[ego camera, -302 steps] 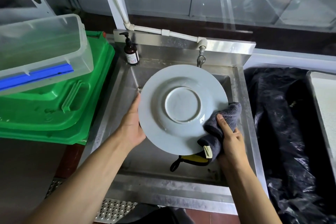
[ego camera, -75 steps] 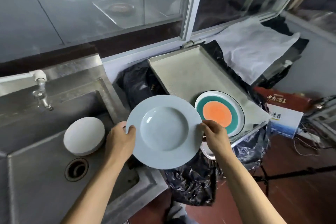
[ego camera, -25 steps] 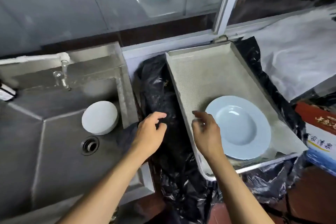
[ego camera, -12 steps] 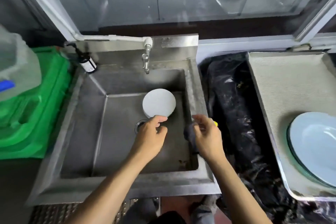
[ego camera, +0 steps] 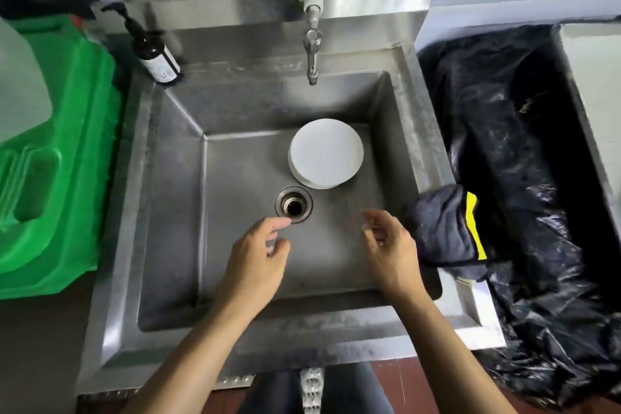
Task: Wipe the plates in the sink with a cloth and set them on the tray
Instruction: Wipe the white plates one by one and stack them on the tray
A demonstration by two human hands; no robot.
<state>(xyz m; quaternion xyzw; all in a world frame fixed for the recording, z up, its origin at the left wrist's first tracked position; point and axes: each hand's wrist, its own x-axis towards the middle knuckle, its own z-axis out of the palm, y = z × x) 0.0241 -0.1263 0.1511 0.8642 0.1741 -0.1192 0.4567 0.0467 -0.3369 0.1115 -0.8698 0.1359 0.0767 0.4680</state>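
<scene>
Both hands, left hand (ego camera: 258,252) and right hand (ego camera: 391,245), hover relaxed and empty over the steel sink (ego camera: 174,198). Take the dark grey cloth (ego camera: 443,225) from the rim first, then lift the pale round plate (ego camera: 326,153) by its edge.

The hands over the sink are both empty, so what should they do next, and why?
Probably reach forward for the white plates stacked beyond the drain. Both the left hand and right hand hover open, holding nothing, and the cloth lies draped on the sink's right rim, ready for wiping.
</scene>
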